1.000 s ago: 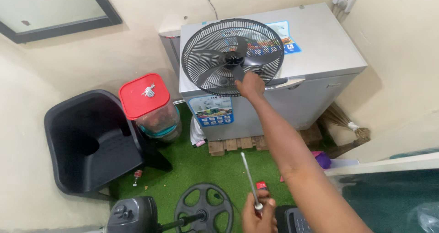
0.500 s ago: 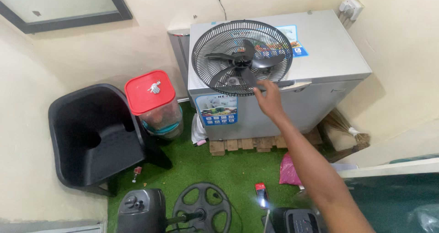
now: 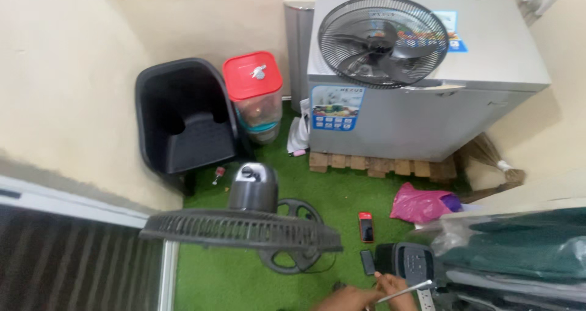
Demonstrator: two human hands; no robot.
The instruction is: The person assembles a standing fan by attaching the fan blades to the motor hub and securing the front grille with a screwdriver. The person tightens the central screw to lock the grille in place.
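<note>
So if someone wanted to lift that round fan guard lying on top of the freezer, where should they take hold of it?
Probably by the outer rim of the fan guard, from the front, where it overhangs the edge of the chest freezer. It lies flat with blades under the thin wires, so the stiff ring looks safer to grip than the wires. Two hands on opposite sides would keep it level.

A thin metal screwdriver [image 3: 406,291] lies slanted across the fingers, low by the green carpet's edge.
</note>
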